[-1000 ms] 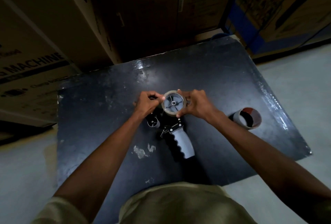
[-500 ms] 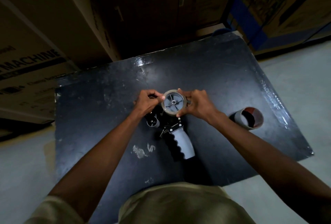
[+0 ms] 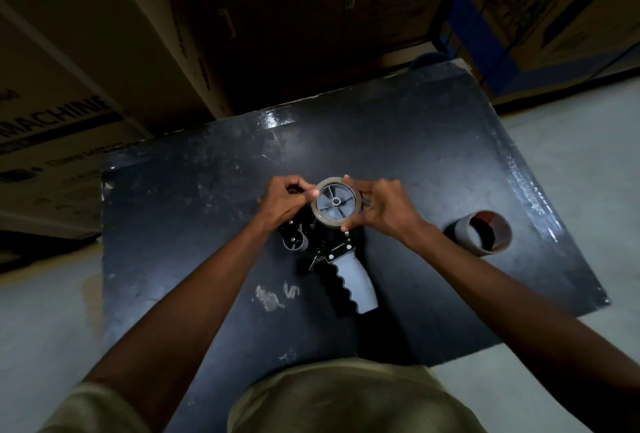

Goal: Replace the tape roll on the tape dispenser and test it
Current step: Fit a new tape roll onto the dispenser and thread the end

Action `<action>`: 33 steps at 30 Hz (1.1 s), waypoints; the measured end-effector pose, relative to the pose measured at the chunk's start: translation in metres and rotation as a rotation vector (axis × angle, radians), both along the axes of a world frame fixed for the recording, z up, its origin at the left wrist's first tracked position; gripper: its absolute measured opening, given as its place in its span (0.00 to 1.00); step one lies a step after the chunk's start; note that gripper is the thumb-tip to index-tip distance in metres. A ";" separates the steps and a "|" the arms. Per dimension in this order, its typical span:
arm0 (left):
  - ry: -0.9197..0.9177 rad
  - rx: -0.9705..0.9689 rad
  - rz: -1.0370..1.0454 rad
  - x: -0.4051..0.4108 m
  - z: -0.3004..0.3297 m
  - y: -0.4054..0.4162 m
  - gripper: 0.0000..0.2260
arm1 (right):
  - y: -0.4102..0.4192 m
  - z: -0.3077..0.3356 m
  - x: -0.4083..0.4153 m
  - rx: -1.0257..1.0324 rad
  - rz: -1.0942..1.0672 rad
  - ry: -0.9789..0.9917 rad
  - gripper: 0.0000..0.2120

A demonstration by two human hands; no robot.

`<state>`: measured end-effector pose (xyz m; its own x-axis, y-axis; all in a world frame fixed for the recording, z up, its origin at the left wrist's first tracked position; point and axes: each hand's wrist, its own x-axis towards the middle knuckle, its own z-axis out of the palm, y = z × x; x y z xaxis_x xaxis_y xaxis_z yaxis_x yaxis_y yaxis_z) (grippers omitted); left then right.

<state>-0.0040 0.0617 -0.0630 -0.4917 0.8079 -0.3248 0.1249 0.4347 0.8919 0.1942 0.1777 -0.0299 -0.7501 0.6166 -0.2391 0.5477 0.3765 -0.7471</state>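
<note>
Both fingertips (image 3: 313, 194) behind tape roll (image 3: 335, 202).

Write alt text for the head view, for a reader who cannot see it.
Both hands work at a tape roll seated on a grey-handled tape dispenser lying on a dark table: the left hand pinches at its rim, the right hand grips its edge. An empty cardboard core lies to the right.
</note>
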 end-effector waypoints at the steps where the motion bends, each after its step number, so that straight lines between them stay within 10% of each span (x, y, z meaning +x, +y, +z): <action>1: 0.002 0.006 -0.001 0.000 -0.002 0.000 0.06 | 0.000 -0.001 0.000 -0.008 -0.001 0.006 0.47; 33: 0.032 0.041 -0.026 0.000 -0.019 -0.003 0.03 | 0.002 -0.022 0.009 -0.141 -0.012 0.064 0.50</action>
<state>-0.0043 0.0584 -0.0823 -0.4801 0.8328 -0.2757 0.1648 0.3944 0.9041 0.2030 0.1800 -0.0517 -0.7593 0.5893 -0.2761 0.5012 0.2589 -0.8257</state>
